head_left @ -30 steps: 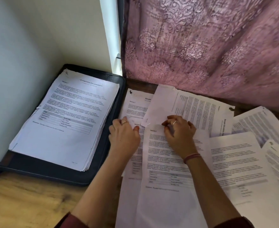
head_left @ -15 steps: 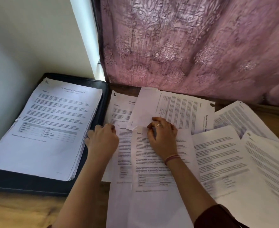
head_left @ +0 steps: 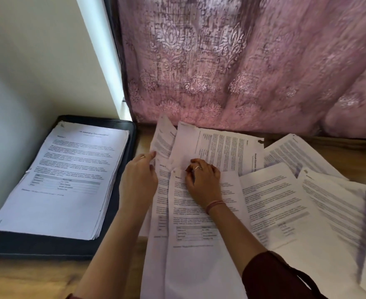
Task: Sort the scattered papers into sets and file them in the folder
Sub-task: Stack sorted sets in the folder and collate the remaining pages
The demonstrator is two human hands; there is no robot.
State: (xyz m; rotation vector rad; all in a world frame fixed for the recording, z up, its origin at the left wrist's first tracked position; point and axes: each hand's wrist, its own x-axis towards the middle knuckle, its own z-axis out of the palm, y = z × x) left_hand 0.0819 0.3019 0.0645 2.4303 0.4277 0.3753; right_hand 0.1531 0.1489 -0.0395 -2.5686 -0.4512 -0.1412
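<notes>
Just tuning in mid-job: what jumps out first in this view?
Two hands work at the centre: the left hand pinches the corner of a lifted sheet, and the right hand presses its curled fingertips onto the overlapping printed papers spread across the wooden table. At left, a black folder lies open with a thick stack of pages in it; a pink patterned curtain hangs behind.

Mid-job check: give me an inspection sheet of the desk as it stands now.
Surface: wooden desk, largely covered on the right.
Job's things: black folder open at left, holding a neat stack; loose papers overlapping on the right.
Clutter: nothing seen.
Hands: left hand pinches a lifted sheet; right hand fingers the corner of another sheet.
Cables: nothing seen.
Surroundings: pink curtain behind, white wall at left.
</notes>
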